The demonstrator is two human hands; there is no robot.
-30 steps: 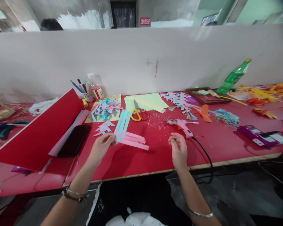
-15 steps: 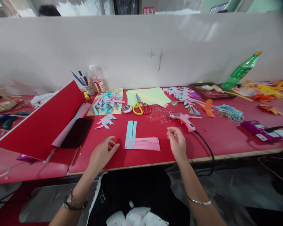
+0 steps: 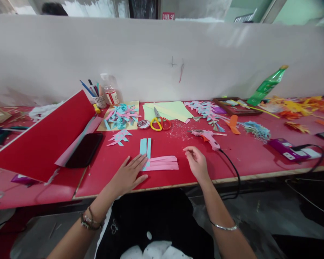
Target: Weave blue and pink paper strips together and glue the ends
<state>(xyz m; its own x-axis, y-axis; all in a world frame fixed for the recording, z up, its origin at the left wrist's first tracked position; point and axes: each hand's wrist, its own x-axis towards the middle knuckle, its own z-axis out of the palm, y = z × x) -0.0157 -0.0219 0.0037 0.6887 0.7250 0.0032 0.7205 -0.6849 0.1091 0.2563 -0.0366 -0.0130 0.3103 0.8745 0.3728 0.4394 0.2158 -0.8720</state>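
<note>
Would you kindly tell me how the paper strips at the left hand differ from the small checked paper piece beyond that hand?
The paper strips have long, straight ends; the paper piece has short, pointed ones.
The strips spread wider than the compact piece.
The left hand lies flat over part of the strips, while no hand touches the piece.
Both are pink and blue and lie on the red table.
</note>
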